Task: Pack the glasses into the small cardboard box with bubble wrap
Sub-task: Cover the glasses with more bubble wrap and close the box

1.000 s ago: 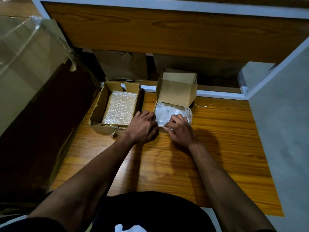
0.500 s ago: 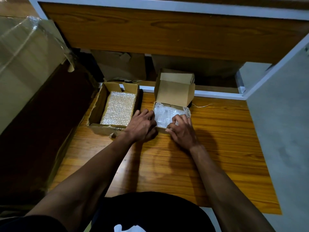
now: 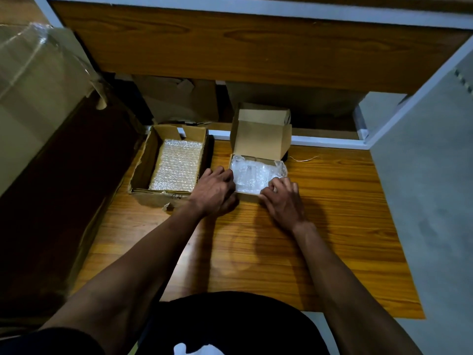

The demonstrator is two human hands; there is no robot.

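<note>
Centre frame: small cardboard box (image 3: pixel 245 195) on counter (image 3: pixel 332 201), bubble wrap (image 3: pixel 256 172) inside. Left hand (image 3: pixel 213 189) shifted to box's left side; right hand (image 3: pixel 282 198) fingers curled over front rim. Wrap seated; lid closure likely next.

Bare wooden table (image 3: pixel 332 201) lies right of the small box (image 3: pixel 247 194); larger box (image 3: pixel 143 172) crowds its left.

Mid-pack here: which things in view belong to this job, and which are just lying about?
In the job:
small cardboard box, lid up
bubble wrap in it
left hand
right hand

Lying about:
larger box holding bubble sheets
thin wire
</note>
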